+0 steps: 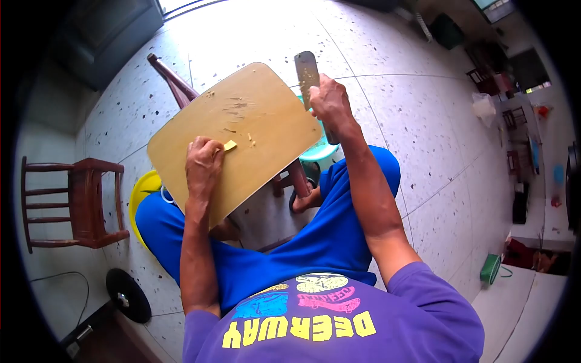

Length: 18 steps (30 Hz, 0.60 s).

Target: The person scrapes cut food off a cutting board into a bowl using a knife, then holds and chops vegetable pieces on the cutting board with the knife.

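My left hand (204,164) rests on the lower left of a tan cutting board (200,124), its fingers closed on a small yellow piece of food (230,146). The piece's kind is unclear. My right hand (331,104) grips a cleaver (307,68) by its handle, just off the board's right edge. The broad dark blade points away from me, with yellowish crumbs stuck to it. Small shreds (251,141) and dark cut marks show on the board. Partly under the board's right side is a turquoise basin (324,149).
Below the board shows a wooden stool leg (298,177); another wooden leg (172,78) juts out behind. A yellow plastic rim (138,202) is by my left thigh. A wooden chair (91,202) lies left, near a black disc (128,295). A green box (490,269) sits right.
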### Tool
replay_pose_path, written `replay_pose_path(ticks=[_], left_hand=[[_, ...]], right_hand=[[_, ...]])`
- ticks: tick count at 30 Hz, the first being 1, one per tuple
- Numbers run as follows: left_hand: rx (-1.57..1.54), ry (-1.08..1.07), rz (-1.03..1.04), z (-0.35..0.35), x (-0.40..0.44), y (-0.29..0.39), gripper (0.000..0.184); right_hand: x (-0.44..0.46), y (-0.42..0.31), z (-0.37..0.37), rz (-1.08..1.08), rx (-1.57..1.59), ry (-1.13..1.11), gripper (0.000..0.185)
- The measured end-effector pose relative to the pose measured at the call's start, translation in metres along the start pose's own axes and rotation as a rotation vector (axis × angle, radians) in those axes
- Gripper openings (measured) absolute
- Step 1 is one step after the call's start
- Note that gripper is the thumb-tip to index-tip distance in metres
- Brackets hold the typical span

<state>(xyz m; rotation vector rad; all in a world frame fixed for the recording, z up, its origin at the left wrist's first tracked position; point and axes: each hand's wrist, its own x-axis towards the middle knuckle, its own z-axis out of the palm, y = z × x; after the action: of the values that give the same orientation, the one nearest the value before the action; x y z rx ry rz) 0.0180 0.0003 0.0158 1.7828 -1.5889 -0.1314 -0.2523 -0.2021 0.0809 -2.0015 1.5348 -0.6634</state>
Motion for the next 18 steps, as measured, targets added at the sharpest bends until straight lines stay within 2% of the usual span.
replay_pose_path(ticks=[2, 6, 8, 14, 18], left_hand=[[-0.003, 0.016, 0.008, 0.004, -0.001, 0.000, 0.002], [-0.013, 0.080, 0.060, 0.010, -0.001, 0.003, 0.006], [-0.041, 0.072, 0.058, 0.013, 0.000, 0.004, 0.006], [-0.129, 0.074, 0.118, 0.019, 0.001, -0.003, 0.006], [-0.113, 0.101, 0.133, 0.019, -0.001, 0.000, 0.007]], right_hand=[[-0.014, -0.017, 0.008, -0.080, 0.065, -0.060, 0.026], [-0.043, -0.047, 0.024, -0.083, 0.237, -0.298, 0.024], [-0.042, -0.049, 0.038, -0.128, 0.116, -0.365, 0.024], [-0.058, -0.064, 0.046, -0.147, 0.154, -0.427, 0.023], [-0.063, -0.064, 0.059, -0.249, 0.149, -0.424, 0.022]])
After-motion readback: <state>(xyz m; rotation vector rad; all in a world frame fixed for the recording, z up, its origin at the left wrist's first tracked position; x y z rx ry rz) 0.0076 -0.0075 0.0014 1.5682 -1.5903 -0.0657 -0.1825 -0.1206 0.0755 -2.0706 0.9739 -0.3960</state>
